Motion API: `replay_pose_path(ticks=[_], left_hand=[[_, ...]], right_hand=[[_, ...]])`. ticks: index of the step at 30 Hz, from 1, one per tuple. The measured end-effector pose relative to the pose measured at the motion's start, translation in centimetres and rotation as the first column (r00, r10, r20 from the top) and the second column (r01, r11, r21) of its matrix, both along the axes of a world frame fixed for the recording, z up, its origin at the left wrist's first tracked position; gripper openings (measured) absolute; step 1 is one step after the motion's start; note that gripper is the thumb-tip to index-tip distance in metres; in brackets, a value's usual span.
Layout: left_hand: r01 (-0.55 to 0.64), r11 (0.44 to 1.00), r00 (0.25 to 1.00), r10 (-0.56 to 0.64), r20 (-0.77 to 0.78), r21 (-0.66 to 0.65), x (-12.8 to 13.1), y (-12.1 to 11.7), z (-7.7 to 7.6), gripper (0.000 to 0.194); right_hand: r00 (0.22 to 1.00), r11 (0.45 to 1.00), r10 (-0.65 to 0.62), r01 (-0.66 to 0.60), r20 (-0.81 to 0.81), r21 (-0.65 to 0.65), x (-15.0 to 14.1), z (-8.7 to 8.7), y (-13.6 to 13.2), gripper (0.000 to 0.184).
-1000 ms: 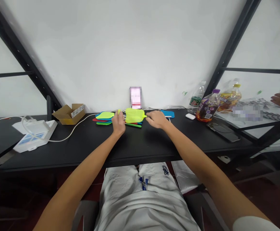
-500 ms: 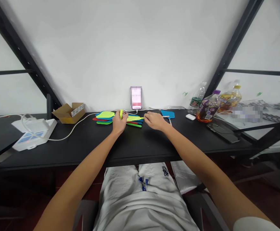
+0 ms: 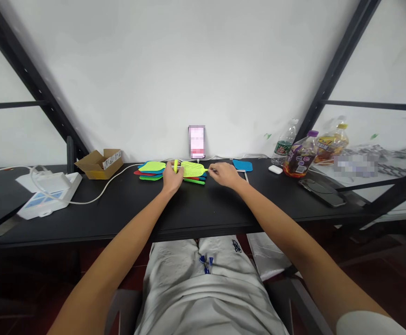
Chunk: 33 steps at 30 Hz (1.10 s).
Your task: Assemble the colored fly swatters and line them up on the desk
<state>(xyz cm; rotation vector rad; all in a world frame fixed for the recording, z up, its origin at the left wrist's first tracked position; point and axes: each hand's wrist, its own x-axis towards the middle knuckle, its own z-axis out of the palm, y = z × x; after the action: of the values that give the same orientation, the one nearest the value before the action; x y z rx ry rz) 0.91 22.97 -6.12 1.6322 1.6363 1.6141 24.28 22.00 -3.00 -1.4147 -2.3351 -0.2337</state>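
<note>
My right hand [image 3: 225,173] is closed round the thin metal rod of a yellow-green fly swatter [image 3: 193,169], close to its neck. The swatter's mesh head points left and shows its flat face. My left hand [image 3: 172,178] is closed on a yellow-green handle [image 3: 176,166] that sticks up between thumb and fingers. Whether this handle belongs to the same swatter is hard to make out. Under and left of my left hand lies a stack of fly swatters [image 3: 154,167] in yellow-green, blue, red and green. A blue fly swatter [image 3: 242,165] rests beyond my right hand.
A lit phone [image 3: 197,142] leans on the wall behind my hands. An open cardboard box [image 3: 100,165] and a white device [image 3: 49,195] with cables are left. On the right are bottles [image 3: 300,156], a small white case [image 3: 275,170] and a dark phone [image 3: 322,192] on the black table [image 3: 203,214].
The yellow-green swatter head has turned from nearly edge-on to showing its mesh face. Both hands keep their hold and have barely moved.
</note>
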Motion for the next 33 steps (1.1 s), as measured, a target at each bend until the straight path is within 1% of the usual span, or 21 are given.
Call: replay_pose_path(ticks=[5,10,16,19,23,26,29,33], left_hand=[[-0.038,0.999,0.999,0.037,0.011,0.040,-0.1,0.0,0.1,0.019],[-0.066,0.997,0.998,0.066,0.000,0.035,-0.1,-0.3,0.4,0.016],[-0.161,0.987,0.986,0.162,-0.044,0.024,-0.4,-0.4,0.7,0.016],[-0.146,0.989,0.983,0.146,-0.114,0.004,-0.4,-0.4,0.6,0.011],[-0.111,0.994,0.963,0.106,-0.246,-0.007,-0.1,-0.5,0.4,0.004],[-0.132,0.991,0.931,0.123,-0.342,-0.004,-0.1,-0.7,0.3,0.005],[-0.158,0.987,0.896,0.144,-0.420,0.001,-0.2,-0.9,0.4,0.011],[-0.189,0.982,0.865,0.170,-0.472,0.007,-0.1,-1.1,0.5,0.018]], right_hand=[[0.997,0.997,-0.077,0.077,-0.014,-0.002,-0.3,-0.1,0.0,0.039],[0.992,0.992,-0.126,0.126,-0.024,-0.011,-0.1,0.0,0.1,0.045],[0.970,0.974,-0.227,0.225,-0.087,-0.031,0.9,0.4,0.4,0.053],[0.967,0.970,-0.241,0.239,-0.088,-0.035,0.9,0.5,0.4,0.053],[0.970,0.973,-0.232,0.231,-0.070,-0.029,0.7,0.4,0.3,0.051],[0.974,0.975,-0.220,0.219,-0.059,-0.019,0.6,0.3,0.2,0.051],[0.975,0.976,-0.218,0.218,-0.051,-0.001,0.5,0.3,0.1,0.051],[0.974,0.974,-0.226,0.227,-0.032,0.024,0.2,0.5,-0.3,0.049]])
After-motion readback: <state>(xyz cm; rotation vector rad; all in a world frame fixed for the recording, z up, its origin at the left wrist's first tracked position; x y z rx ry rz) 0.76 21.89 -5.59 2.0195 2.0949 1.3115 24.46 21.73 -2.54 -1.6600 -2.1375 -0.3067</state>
